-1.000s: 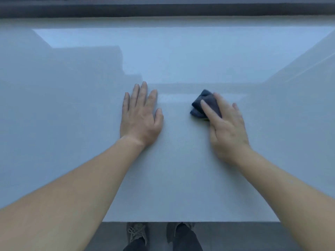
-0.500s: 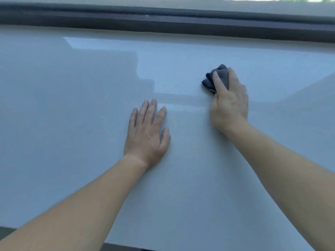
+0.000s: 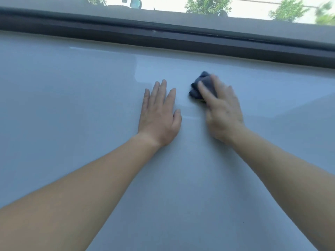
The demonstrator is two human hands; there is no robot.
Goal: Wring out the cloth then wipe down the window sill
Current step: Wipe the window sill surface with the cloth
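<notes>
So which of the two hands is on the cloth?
The right hand. Its fingers press the dark cloth onto the sill. The left hand lies flat and bare on the sill beside it, touching no cloth.

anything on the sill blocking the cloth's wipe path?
Mostly clear. The left hand lies flat on the window sill just left of the cloth under the right hand. Toward the window frame and to the right, nothing visible.
</notes>
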